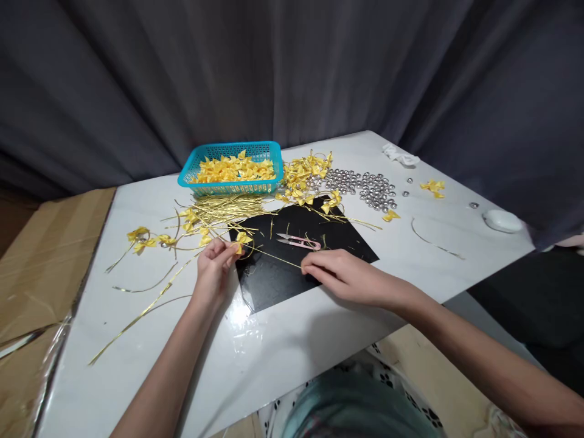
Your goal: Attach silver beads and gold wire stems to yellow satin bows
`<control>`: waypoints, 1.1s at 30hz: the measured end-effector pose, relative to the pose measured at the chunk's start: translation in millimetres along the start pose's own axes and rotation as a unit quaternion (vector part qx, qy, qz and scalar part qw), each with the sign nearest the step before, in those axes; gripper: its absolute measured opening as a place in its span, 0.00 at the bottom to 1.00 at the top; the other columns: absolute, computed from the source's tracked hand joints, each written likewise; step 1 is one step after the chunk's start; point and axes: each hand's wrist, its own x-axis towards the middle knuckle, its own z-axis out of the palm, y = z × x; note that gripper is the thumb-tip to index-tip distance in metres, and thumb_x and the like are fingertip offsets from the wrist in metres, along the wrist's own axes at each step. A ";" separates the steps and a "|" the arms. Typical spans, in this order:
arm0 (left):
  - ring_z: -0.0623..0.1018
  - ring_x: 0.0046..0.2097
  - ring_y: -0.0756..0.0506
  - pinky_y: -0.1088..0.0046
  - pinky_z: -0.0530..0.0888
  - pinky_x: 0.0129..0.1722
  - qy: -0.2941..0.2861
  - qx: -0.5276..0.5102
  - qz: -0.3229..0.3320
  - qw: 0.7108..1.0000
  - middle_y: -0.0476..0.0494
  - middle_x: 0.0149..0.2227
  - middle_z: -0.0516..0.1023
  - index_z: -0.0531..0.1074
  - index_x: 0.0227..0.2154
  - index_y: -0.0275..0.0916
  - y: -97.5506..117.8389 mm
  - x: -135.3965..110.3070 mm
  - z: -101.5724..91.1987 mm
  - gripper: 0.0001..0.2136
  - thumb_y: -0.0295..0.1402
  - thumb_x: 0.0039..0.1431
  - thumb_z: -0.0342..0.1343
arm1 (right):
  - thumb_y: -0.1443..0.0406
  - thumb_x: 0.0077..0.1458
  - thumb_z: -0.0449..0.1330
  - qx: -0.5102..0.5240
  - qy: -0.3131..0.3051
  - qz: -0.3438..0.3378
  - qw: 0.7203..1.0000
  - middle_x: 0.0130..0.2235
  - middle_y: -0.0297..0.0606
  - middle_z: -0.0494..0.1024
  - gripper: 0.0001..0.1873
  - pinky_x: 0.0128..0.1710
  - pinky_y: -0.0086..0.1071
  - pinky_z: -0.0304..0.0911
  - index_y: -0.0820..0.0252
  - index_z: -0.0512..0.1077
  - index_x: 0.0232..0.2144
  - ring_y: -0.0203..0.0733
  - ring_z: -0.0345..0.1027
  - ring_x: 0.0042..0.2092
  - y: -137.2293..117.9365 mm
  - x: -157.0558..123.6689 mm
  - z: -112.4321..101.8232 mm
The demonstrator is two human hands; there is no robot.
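My left hand [214, 267] pinches a yellow ribbon bow [243, 239] above the left corner of the black sheet [283, 283]. From it a thin gold cord [274, 256] runs taut to my right hand [335, 271], whose fingertips are closed on the cord's other end. Pink-handled thread snips [298, 241] lie on the sheet between my hands, with short cord scraps about them. Loose gold cords [146, 310] trail over the table left of my left hand. Behind it lies a bundle of gold cords [228, 208].
A turquoise basket [230, 182] of yellow bows stands at the back. Beside it are more bows [303, 173] and many silver beads [360, 182]. A small white dish [502, 221] and a crumpled white cloth [400, 155] lie on the right of the white table [274, 347].
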 end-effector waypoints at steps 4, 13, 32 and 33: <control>0.74 0.27 0.53 0.81 0.69 0.28 0.025 -0.016 0.000 1.000 0.52 0.22 0.73 0.52 0.17 0.39 3.3 7.4 -7.9 0.21 0.26 0.36 0.65 | 0.64 0.62 0.45 0.058 0.002 0.059 0.997 0.31 0.38 0.75 0.15 0.32 0.27 0.58 0.61 0.69 0.44 0.34 0.66 0.31 13.1 -23.8 -8.8; 0.73 0.25 0.54 0.81 0.70 0.27 0.064 -0.016 0.028 0.997 0.54 0.20 0.70 0.54 0.17 0.39 7.8 17.3 -23.0 0.20 0.25 0.37 0.66 | 0.58 0.62 0.46 0.135 -0.095 0.193 0.967 0.31 0.36 0.76 0.13 0.26 0.26 0.56 0.58 0.65 0.33 0.32 0.64 0.27 20.0 -72.5 -20.7; 0.73 0.25 0.54 0.84 0.68 0.26 -0.015 -0.032 -0.004 0.999 0.53 0.20 0.72 0.56 0.17 0.39 8.4 2.4 -2.0 0.19 0.26 0.37 0.66 | 0.61 0.57 0.55 0.312 -0.058 0.061 0.946 0.28 0.41 0.78 0.11 0.21 0.22 0.59 0.65 0.69 0.29 0.28 0.64 0.22 -19.2 -45.1 -5.2; 0.73 0.25 0.54 0.84 0.68 0.26 -0.026 -0.035 -0.013 0.999 0.54 0.20 0.71 0.55 0.17 0.39 10.0 -0.6 0.8 0.19 0.26 0.37 0.66 | 0.61 0.57 0.56 0.277 -0.008 0.050 0.959 0.25 0.38 0.76 0.11 0.20 0.21 0.56 0.65 0.70 0.28 0.28 0.62 0.22 -20.7 -38.1 -3.7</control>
